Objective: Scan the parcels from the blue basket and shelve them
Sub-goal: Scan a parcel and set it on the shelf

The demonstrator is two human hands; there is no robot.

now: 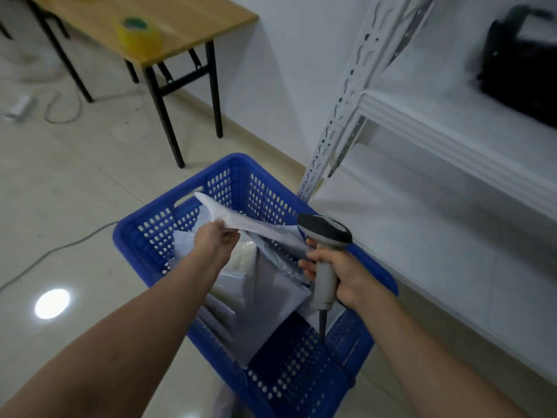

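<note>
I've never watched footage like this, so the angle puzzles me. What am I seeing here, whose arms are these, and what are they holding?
No machine here: a person wears a camera on the head, so you look down along their own bare arms. The left hand pinches a white mailer parcel, raised above the blue basket, where more parcels lie. The right hand grips a handheld barcode scanner. A white metal shelf stands at right; a wooden table with a yellow tape roll stands behind.
</note>
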